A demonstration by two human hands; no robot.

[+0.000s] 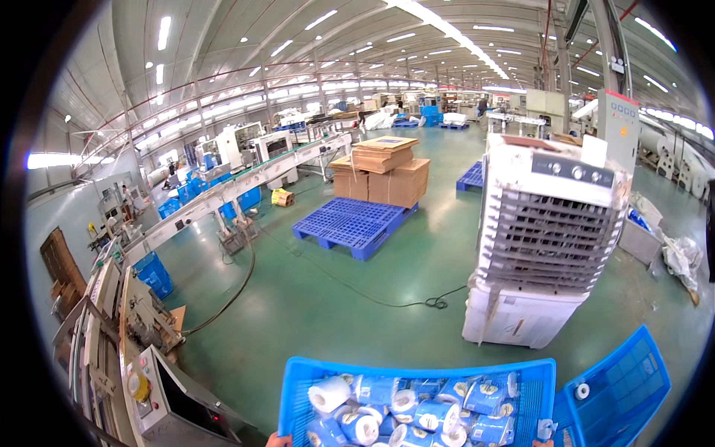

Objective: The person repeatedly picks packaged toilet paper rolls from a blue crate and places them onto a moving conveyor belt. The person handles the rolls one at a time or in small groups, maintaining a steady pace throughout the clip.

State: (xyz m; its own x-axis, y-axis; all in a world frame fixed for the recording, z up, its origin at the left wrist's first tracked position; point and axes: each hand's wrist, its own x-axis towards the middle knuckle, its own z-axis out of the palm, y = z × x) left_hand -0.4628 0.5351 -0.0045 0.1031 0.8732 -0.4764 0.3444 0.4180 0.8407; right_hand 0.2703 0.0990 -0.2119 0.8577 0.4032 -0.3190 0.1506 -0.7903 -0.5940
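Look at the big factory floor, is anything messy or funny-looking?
Yes. A second blue crate leans tilted beside the full blue crate of wrapped paper rolls, holding just one small roll. A black cable trails loose across the green floor toward the tall white air cooler, whose casing looks grubby.

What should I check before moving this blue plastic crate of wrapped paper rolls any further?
1. Left hand on the blue plastic crate: only a sliver shows at its lower left corner; grip cannot tell.
2. Right hand: barely visible at the lower edge; cannot tell.
3. Wrapped paper rolls inside the walls: ok.
4. Black cable across the green floor: not ok.
5. White air cooler close ahead on the right: not ok.
6. Second blue crate tilted beside: not ok.
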